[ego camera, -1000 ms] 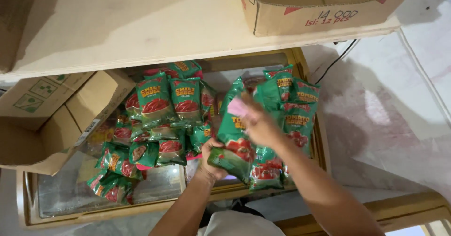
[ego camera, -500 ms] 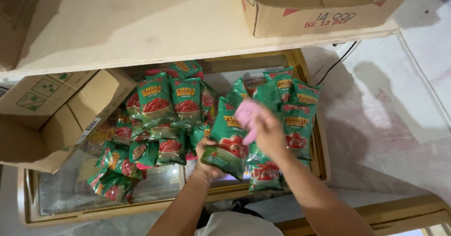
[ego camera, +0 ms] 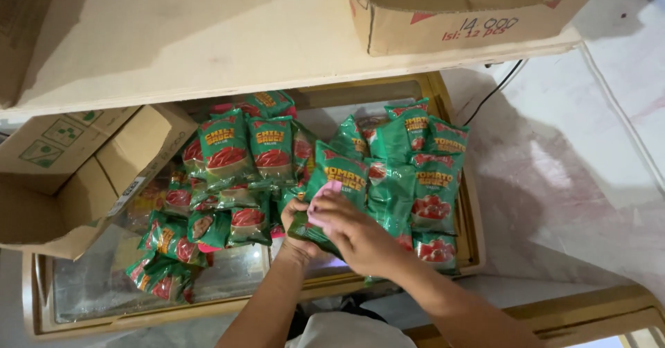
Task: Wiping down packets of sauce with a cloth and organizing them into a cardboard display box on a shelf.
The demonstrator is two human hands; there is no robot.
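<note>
Left hand (ego camera: pixel 296 227) grips a green sauce pouch (ego camera: pixel 336 181) while right hand (ego camera: pixel 353 233) fingers pinch a pink cloth (ego camera: pixel 323 204), wiping it; next probably calls for setting it down.

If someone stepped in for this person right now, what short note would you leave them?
Left hand: grip on the lower edge of a green sauce packet.
Right hand: presses a small pink tag against that packet.
More green packets are stacked on the right of the wooden-framed glass case, another pile on the left beside an open cardboard box.
Done or left: cannot tell.
</note>
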